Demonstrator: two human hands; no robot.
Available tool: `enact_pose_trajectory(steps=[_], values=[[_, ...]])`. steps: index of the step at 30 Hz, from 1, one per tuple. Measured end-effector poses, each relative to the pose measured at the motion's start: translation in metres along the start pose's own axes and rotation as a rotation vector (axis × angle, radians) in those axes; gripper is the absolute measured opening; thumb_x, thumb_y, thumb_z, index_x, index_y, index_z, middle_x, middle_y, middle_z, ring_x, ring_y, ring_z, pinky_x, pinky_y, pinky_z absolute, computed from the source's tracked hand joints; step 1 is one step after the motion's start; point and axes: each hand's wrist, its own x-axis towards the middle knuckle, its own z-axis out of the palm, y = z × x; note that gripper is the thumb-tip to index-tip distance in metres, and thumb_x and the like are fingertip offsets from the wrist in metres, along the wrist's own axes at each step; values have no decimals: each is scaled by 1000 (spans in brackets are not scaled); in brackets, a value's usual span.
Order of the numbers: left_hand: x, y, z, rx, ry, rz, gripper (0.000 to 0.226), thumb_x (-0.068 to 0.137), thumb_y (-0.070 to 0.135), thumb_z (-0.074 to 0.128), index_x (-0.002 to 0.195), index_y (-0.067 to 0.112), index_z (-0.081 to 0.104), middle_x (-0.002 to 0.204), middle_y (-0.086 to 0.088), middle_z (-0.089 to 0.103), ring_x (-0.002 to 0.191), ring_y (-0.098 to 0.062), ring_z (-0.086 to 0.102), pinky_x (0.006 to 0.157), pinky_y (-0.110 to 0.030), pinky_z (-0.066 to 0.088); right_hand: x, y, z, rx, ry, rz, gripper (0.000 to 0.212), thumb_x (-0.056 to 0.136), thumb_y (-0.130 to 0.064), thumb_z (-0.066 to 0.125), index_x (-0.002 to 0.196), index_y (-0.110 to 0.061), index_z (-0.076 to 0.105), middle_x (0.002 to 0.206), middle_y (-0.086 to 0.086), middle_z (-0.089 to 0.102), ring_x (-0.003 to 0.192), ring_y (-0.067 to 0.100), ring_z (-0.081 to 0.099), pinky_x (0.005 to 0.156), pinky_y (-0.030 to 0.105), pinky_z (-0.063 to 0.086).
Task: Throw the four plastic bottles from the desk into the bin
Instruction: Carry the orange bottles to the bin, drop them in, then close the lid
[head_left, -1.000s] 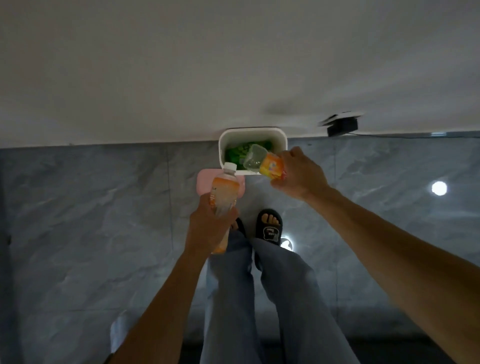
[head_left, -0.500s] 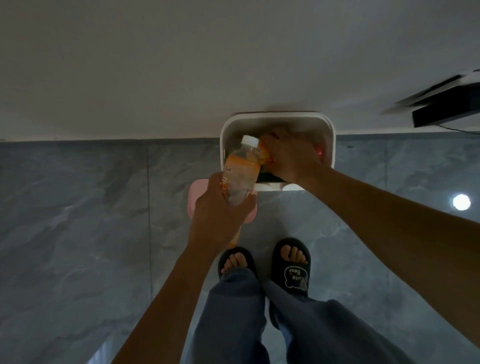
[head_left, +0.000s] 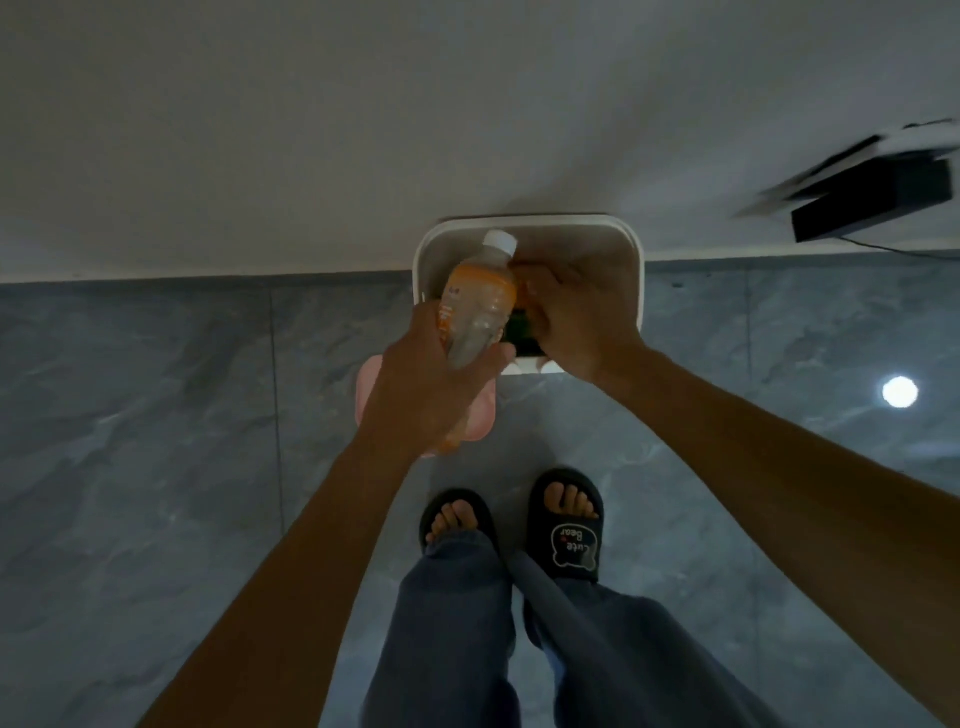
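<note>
A white bin (head_left: 636, 270) stands open on the floor against the wall. My left hand (head_left: 426, 389) grips a clear plastic bottle with an orange label and white cap (head_left: 480, 301), tilted with its cap over the bin's left side. My right hand (head_left: 576, 317) reaches down inside the bin's mouth, fingers curled around a second orange-labelled bottle (head_left: 524, 286) of which only a sliver shows. Something green (head_left: 517, 330) lies deeper in the bin.
A pink bin lid (head_left: 478, 415) lies on the grey tiled floor just left of the bin, under my left hand. My feet in black slippers (head_left: 566, 525) stand close in front. A black box (head_left: 872, 200) with a cable sits at the wall, right.
The view has closed in on the bin. My left hand has carried its bottle forward, cap now over the bin. My right hand stays low inside the bin's mouth.
</note>
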Motion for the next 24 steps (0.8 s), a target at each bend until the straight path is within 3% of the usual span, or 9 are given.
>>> enact_pose_trajectory(steps=[1,4,5,9,11,14,18,21,24], values=[[2,7,-3,12,-11,17,71,74,71,68,130,33,44,82,25,51,71,8,51,57,-14,35,-12,4,-3,9,-10,-28,43,100,-28,48,142,-18,46,128,9,62,114,31,62,94,42,52],[12,29,-7,91,-70,84,65,78,69,58,130,35,38,83,15,58,70,-1,57,53,-23,39,-55,14,-6,43,4,-41,32,102,-33,45,130,-20,54,111,6,67,89,25,68,64,28,43],[17,36,-7,132,-98,107,62,80,65,56,131,35,35,87,12,59,70,-6,59,53,-25,41,-66,17,-5,27,5,-45,30,101,-35,47,127,-21,56,109,4,67,86,24,68,63,26,40],[41,59,2,392,-188,288,63,85,43,58,141,27,33,115,-5,59,88,-25,63,66,-39,54,-82,25,6,-16,-5,-91,29,98,-30,53,126,-23,59,116,1,66,101,22,64,82,31,51],[52,65,14,544,-179,416,64,85,34,61,144,26,37,117,-8,63,97,-28,63,80,-44,56,-80,29,10,-22,15,-103,29,100,-26,52,128,-23,60,117,0,67,102,20,64,86,31,53],[67,60,34,684,-149,474,63,82,34,66,140,27,42,121,-8,60,105,-30,61,82,-40,52,-79,33,20,-46,52,-123,29,98,-23,57,127,-22,63,117,0,69,103,20,65,88,31,53],[79,39,54,753,-216,466,63,80,41,76,135,23,48,131,-9,56,119,-32,55,91,-44,46,-80,40,31,-37,148,-179,31,92,-17,67,122,-20,67,110,0,71,97,19,66,87,29,51],[87,26,63,773,-201,512,59,81,37,76,133,23,51,130,-8,58,117,-33,56,92,-45,48,-79,44,37,-46,195,-212,31,91,-16,69,121,-20,67,108,0,71,95,19,65,87,30,50],[96,22,64,713,-329,526,43,84,32,73,119,21,53,121,-7,60,110,-31,59,93,-45,52,-78,44,39,-45,181,-223,34,93,-17,65,127,-21,63,113,0,70,100,19,64,91,32,49]])
